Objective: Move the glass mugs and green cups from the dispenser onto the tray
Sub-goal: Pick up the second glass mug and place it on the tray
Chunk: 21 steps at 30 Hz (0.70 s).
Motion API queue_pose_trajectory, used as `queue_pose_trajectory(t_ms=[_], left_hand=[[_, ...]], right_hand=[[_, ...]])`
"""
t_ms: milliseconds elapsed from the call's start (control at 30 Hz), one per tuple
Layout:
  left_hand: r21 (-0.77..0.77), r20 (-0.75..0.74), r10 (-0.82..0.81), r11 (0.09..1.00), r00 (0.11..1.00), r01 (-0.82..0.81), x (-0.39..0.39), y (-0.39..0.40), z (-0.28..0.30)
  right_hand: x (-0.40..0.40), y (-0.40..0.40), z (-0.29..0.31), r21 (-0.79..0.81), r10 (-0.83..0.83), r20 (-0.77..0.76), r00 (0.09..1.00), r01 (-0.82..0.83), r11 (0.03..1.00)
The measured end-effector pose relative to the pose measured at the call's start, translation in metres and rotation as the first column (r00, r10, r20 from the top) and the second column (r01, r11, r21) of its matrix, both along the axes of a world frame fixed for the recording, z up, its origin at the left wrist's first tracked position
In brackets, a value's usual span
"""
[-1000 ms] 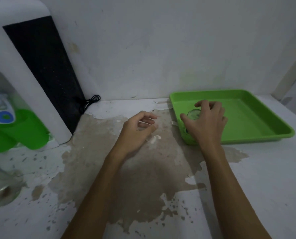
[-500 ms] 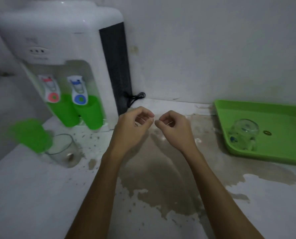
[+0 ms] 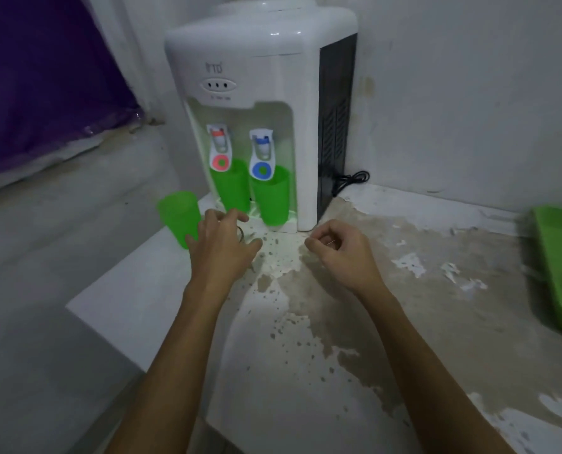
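A white water dispenser (image 3: 260,77) stands at the back of the counter. Two green cups sit in its bay, one (image 3: 232,186) under the red tap and one (image 3: 272,196) under the blue tap. A third green cup (image 3: 176,214) stands on the counter to the left of the bay. My left hand (image 3: 222,247) is spread over a glass mug (image 3: 242,233) right beside that cup. Only a sliver of the mug's rim shows, and any contact is hidden. My right hand (image 3: 341,250) hovers loosely curled and empty in front of the dispenser. The green tray (image 3: 558,257) is at the right edge.
The counter's left edge (image 3: 115,276) drops off just left of the third green cup. A black power cord (image 3: 351,180) lies against the wall behind the dispenser. The worn counter surface (image 3: 387,306) stretches between the dispenser and the tray.
The view has swung left from the tray to the dispenser. My right hand has left a glass mug in the tray and come back. My left hand has reached out over the mug by the dispenser.
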<state>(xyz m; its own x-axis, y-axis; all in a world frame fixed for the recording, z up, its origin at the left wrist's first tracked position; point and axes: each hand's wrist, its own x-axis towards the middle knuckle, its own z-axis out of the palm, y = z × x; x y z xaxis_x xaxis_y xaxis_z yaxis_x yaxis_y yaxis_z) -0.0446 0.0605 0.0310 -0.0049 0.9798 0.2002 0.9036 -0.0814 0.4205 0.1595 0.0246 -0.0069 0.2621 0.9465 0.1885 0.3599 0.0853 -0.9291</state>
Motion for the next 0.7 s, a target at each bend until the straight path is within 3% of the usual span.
queue_pose_trajectory(t_ms=[67, 333, 567, 700], left_hand=[[-0.064, -0.008, 0.010, 0.998, 1.000, -0.011, -0.004, 0.002, -0.002], [-0.022, 0.022, -0.003, 1.000, 1.000, 0.003, -0.004, 0.007, 0.003], [-0.009, 0.280, -0.174, 0.983, 0.944, 0.184, 0.039, -0.006, 0.016], [0.095, 0.434, -0.370, 0.925, 0.821, 0.367, 0.100, -0.016, 0.031]], right_hand=[[0.000, -0.002, 0.000, 0.001, 0.006, -0.008, 1.000, -0.006, 1.000], [0.014, -0.014, 0.003, 0.001, -0.010, -0.036, 0.999, 0.010, 1.000], [0.031, -0.028, 0.012, -0.026, -0.030, -0.141, 0.990, 0.027, 0.999], [0.051, -0.041, 0.024, -0.126, -0.073, -0.310, 0.948, 0.035, 0.991]])
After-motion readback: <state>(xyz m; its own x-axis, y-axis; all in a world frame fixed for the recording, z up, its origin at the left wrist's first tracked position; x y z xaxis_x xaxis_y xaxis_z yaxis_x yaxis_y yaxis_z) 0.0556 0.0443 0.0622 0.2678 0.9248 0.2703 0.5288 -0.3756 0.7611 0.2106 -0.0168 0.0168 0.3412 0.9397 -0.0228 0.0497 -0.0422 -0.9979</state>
